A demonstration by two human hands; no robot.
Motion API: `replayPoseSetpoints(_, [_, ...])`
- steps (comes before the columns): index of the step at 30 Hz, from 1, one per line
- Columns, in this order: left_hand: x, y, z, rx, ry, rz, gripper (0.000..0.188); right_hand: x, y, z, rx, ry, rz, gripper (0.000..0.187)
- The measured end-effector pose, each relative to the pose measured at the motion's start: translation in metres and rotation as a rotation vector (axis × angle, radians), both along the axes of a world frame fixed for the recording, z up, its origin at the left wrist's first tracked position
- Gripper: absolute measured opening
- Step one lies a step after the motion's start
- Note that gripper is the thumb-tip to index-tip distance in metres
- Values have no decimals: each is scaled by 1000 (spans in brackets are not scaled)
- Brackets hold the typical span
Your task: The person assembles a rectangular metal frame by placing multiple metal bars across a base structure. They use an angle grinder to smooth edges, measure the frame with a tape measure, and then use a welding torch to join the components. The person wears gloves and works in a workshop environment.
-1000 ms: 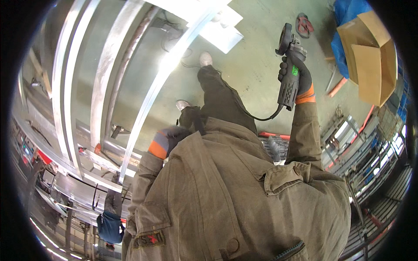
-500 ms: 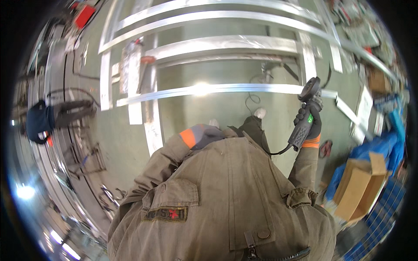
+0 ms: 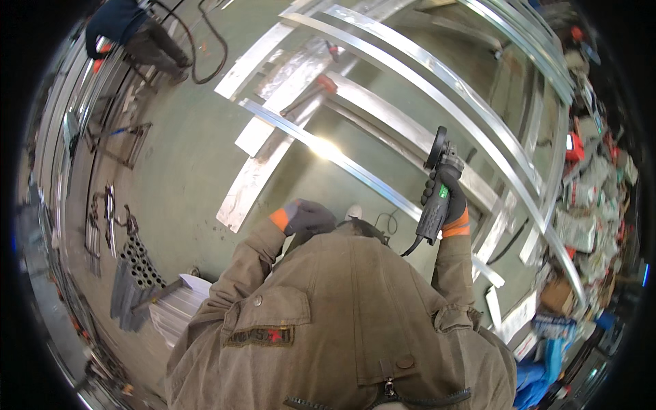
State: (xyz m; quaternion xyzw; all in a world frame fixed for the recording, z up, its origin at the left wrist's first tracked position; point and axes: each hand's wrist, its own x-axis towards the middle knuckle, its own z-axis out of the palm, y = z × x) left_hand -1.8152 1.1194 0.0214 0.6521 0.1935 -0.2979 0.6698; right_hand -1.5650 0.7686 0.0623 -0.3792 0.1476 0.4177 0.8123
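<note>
My right hand (image 3: 454,199), in a dark glove with an orange cuff, is wrapped round an angle grinder (image 3: 433,213). The grinder stands nearly upright in view, its disc and guard pointing away from me, its cord leaving the lower end. My left hand (image 3: 311,217), gloved alike, is curled close to the front of my jacket; whatever its fingers may hold is hidden. A shiny metal bar (image 3: 365,174) runs slantwise in front of me, its right end behind the grinder. Under its far left part lie pale flat beams (image 3: 253,179), with a red-headed hammer (image 3: 325,85) on them.
Long metal rails (image 3: 437,87) form a frame beyond the grinder. Bags and packages (image 3: 577,229) crowd the right side. At the far left another person (image 3: 126,31) bends over by a hose. A metal stand (image 3: 123,143) and perforated grey pieces (image 3: 140,270) are at left.
My view has turned right, so the bar and frame now slant and the other person appears farther up. The grinder stays in my right hand; my left hand stays near my jacket.
</note>
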Motion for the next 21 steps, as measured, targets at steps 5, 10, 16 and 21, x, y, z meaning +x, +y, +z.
replayPoseSetpoints(5, [24, 51, -104, -176, 149, 738, 49, 28, 39, -21, -99, 52, 96, 33])
replayPoseSetpoints(10, [97, 86, -207, -290, 198, 1122, 76, 30, 61, -25, -270, 31, 175, 36])
replayPoseSetpoints(16, [153, 125, -268, -281, 200, 1238, 98, 36, 85, -27, -412, 153, 197, 30])
replayPoseSetpoints(21, [153, 118, -264, -512, 67, 1281, 81, 40, 110, -25, -413, 206, 196, 32])
